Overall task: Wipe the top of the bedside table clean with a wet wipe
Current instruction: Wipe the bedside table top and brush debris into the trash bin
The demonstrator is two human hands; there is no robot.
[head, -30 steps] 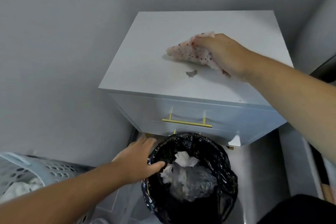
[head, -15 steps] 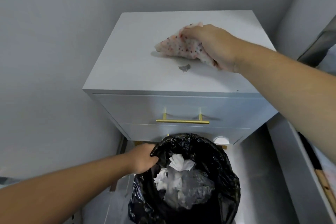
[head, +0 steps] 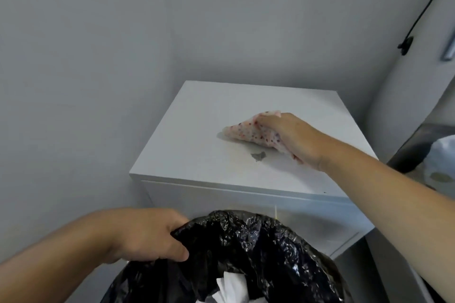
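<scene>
A white bedside table (head: 197,145) stands in the corner. My right hand (head: 293,138) presses a crumpled wet wipe (head: 248,131), white with red and purple speckles, flat on the tabletop right of centre. A small grey scrap (head: 258,156) lies on the top just in front of the wipe. My left hand (head: 152,233) grips the rim of a black bin bag (head: 246,241) in front of the table; white tissues (head: 231,288) show inside the bag.
Grey walls close in behind and to the left of the table. A black cable (head: 423,7) hangs on the right wall. A dark ledge with a pale bag (head: 443,155) sits at the right edge. The bag hides the drawer front.
The bin bag has come up closer to the table's front edge in my left hand, and the view has tilted up. My right hand and the wipe stay on the same spot of the top.
</scene>
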